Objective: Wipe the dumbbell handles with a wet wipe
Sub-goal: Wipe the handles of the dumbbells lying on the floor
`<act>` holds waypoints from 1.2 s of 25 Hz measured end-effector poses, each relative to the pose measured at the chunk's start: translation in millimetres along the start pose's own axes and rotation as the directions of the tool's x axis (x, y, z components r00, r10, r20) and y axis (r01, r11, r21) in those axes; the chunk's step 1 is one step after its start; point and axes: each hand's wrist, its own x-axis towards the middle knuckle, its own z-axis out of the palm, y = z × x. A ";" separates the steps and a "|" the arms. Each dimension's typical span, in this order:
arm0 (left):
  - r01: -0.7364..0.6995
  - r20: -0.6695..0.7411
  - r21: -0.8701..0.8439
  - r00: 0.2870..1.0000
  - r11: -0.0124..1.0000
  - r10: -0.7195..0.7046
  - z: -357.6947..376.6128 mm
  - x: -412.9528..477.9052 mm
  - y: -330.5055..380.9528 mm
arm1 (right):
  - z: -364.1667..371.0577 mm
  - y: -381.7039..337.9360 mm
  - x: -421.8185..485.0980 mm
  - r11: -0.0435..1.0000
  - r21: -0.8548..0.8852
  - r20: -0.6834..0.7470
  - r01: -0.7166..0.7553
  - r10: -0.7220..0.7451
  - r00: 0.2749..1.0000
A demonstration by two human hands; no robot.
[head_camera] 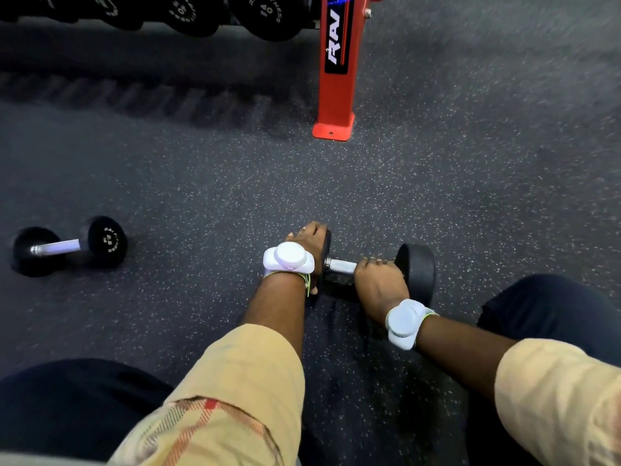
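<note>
A black dumbbell (416,267) with a silver handle lies on the speckled floor in front of me. My left hand (307,245) grips its left head, with fingers over the top and the thumb below. My right hand (379,280) is curled round the right part of the handle; a short bare stretch of handle (339,265) shows between my hands. No wet wipe shows; my right hand could be hiding one. A second, smaller dumbbell (69,245) lies apart on the floor at the left.
A red rack leg (336,95) stands on the floor straight ahead. Several black dumbbells (265,15) sit on the rack at the top left. My knees in dark trousers frame the bottom corners. Each wrist bears a white device.
</note>
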 end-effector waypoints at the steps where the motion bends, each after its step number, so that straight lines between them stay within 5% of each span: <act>1: -0.002 0.004 0.000 1.000 1.000 0.002 0.4 0.6 -0.8 | -0.5 2.4 -2.8 0.999 -0.030 0.012 0.012 -0.012 1.000; 10: 0.016 0.011 0.019 1.000 1.000 -0.016 -2.2 -1.1 2.1 | 12.1 0.7 -7.1 0.987 -0.159 0.102 -0.007 0.024 0.994; 22: 0.007 0.000 -0.023 1.000 1.000 -0.007 -1.8 -1.8 0.7 | -19.6 -18.8 15.0 0.952 0.302 0.057 -0.049 0.034 0.998; 25: 0.009 -0.012 -0.054 1.000 0.999 -0.010 -1.0 -1.4 0.2 | -5.1 -29.5 8.6 0.950 0.314 -0.060 0.002 0.018 0.998; 30: -0.006 -0.041 -0.079 0.999 0.997 0.003 1.7 1.7 -2.8 | -3.5 -39.9 -2.5 0.939 0.338 -0.061 -0.060 0.085 0.995</act>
